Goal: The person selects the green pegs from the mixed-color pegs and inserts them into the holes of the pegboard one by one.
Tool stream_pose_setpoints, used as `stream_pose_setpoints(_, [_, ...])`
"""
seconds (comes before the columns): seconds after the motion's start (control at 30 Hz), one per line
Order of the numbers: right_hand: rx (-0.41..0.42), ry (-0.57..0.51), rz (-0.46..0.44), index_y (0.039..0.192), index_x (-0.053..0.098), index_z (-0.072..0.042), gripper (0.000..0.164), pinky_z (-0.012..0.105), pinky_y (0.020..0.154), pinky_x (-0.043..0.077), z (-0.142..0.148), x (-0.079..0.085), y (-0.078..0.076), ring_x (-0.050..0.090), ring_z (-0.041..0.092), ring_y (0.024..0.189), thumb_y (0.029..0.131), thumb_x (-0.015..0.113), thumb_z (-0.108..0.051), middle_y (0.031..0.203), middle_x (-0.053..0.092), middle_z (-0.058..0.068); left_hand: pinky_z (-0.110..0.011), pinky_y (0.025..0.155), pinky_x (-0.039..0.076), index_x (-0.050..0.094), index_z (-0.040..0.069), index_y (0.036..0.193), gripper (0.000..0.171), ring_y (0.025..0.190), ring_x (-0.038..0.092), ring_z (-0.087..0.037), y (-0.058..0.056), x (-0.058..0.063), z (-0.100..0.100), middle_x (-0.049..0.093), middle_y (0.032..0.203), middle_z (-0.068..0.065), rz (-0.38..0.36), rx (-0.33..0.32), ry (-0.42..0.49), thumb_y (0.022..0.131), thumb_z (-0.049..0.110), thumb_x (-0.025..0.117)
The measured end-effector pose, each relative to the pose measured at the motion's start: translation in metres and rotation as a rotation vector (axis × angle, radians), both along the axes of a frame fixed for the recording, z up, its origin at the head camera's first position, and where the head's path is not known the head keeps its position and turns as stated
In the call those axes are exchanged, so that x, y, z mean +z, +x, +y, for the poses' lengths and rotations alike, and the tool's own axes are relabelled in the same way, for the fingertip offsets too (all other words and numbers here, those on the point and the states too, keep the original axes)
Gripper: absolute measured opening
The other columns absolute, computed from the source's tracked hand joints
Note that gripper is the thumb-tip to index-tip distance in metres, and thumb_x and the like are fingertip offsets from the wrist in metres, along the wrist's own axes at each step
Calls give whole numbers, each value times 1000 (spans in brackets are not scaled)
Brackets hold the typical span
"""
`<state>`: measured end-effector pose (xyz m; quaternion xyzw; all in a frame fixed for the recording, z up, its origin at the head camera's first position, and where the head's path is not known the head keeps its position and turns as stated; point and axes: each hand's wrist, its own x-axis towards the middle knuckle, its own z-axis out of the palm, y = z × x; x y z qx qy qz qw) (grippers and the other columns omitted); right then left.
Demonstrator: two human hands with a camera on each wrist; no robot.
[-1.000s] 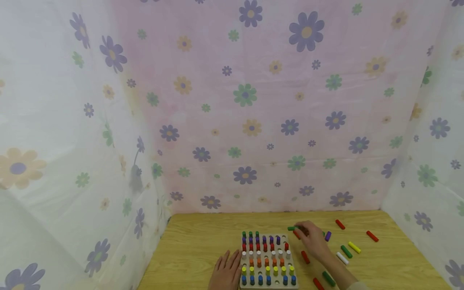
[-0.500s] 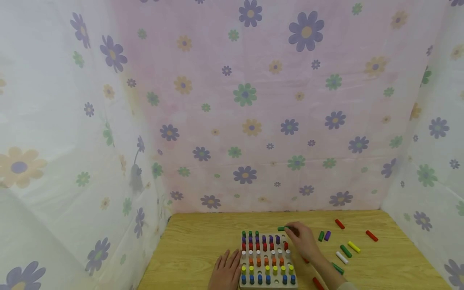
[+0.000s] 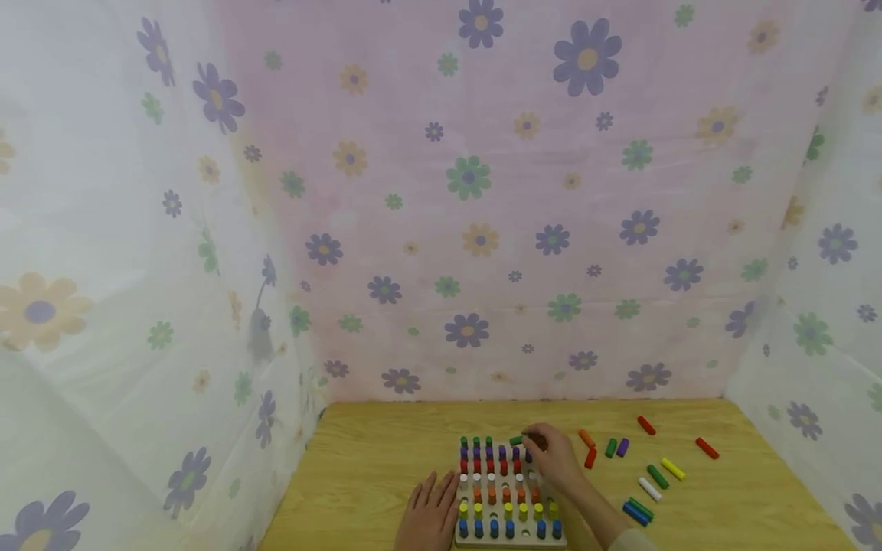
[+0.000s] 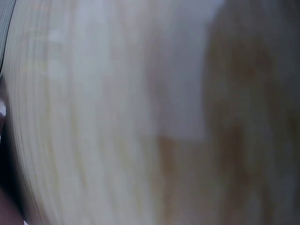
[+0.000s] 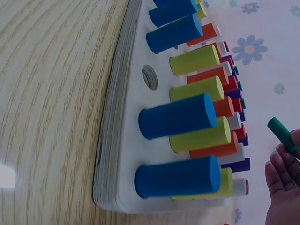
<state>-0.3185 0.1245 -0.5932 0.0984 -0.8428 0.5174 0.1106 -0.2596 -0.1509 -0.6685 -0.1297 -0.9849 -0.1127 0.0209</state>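
A pegboard [image 3: 503,544] holds rows of coloured pegs: blue at the near edge, then yellow, orange, white, red, purple, and three green pegs [image 3: 476,443] at the back left. My right hand [image 3: 556,462] pinches a green peg [image 3: 516,441] between thumb and fingers over the board's back right part. In the right wrist view that green peg [image 5: 280,131] points up and left from the fingertips, beyond the upright blue pegs [image 5: 178,117]. Fingers spread, my left hand [image 3: 427,514] lies flat against the board's left side. The left wrist view is a blur of wood grain.
On the wooden table [image 3: 372,459], loose pegs lie scattered right of the board. Among them are a red peg [image 3: 707,448], a yellow peg [image 3: 673,469], a white peg [image 3: 650,489], a purple peg [image 3: 623,448] and a blue peg [image 3: 635,513]. Flower-print sheets [image 3: 468,229] enclose the table.
My right hand has moved left with the green peg, from the loose pegs to over the board's back right. Orange and red pegs it had covered now show. The left hand stays put.
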Motion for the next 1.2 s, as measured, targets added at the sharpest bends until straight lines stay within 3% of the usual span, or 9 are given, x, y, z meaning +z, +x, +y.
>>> stream_pose_setpoints(0.47, [-8, 14, -12, 105, 72, -7, 8, 25, 69, 55, -20, -7, -9, 62, 11, 81, 97, 71, -7, 91, 68, -2, -57, 118, 33, 42, 29, 158, 66, 148, 39, -32, 0, 2, 0, 47, 158, 6, 0, -6, 1, 108, 61, 13])
stream_pose_setpoints(0.73, [-47, 63, 13, 108, 74, -3, 12, 27, 72, 57, -27, -12, -14, 64, 11, 83, 97, 71, -6, 94, 71, -1, -56, 118, 33, 43, 29, 158, 61, 148, 39, -31, 1, 1, 2, 47, 157, 6, -17, -4, 35, 110, 58, 18])
stream_pose_setpoints(1.0, [-62, 129, 5, 110, 75, -2, 15, 38, 78, 61, -30, -19, -24, 67, 15, 88, 97, 71, -7, 100, 73, 3, -56, 117, 35, 45, 29, 157, 67, 147, 40, -30, -1, -4, 1, 48, 157, 7, 15, 0, 20, 109, 61, 12])
stream_pose_setpoints(1.2, [-63, 190, 33, 107, 76, -2, 13, 39, 76, 61, -31, -22, -26, 67, 16, 87, 96, 71, -6, 98, 73, 3, -55, 119, 34, 45, 30, 157, 66, 148, 40, -28, 0, -5, 0, 48, 157, 8, 12, 13, 12, 109, 61, 12])
